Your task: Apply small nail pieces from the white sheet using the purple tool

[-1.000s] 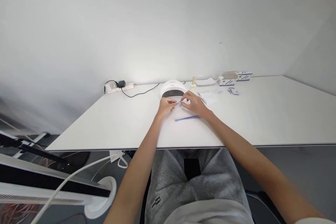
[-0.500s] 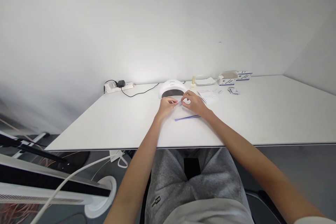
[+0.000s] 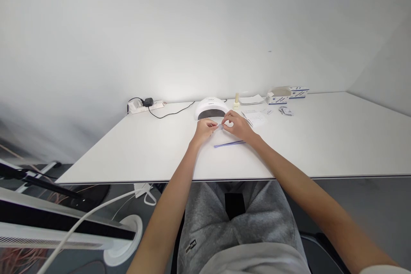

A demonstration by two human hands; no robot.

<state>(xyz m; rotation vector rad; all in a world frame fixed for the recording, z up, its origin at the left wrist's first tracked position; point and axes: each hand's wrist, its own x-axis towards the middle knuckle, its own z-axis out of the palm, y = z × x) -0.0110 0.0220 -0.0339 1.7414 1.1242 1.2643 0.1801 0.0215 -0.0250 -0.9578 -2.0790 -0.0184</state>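
Observation:
Both my hands meet over the middle of the white table (image 3: 135,150), just in front of a white nail lamp (image 3: 210,108). My left hand (image 3: 203,130) and my right hand (image 3: 236,125) each pinch one end of a small pale packet (image 3: 221,126) held between them, fingers curled. A thin purple nail file (image 3: 229,144) lies flat on the table just below my right wrist. The packet is too small to read.
Behind the lamp stand a small bottle (image 3: 236,101), a leaflet (image 3: 255,117), loose sachets (image 3: 285,111) and two white-and-blue boxes (image 3: 278,96). A power strip (image 3: 146,106) with a black cable lies at the back left. A lamp stand with white cord (image 3: 80,222) is below left.
My hands stay pinched on the small packet in the same spot; only slight finger shifts show. The nail file has not moved.

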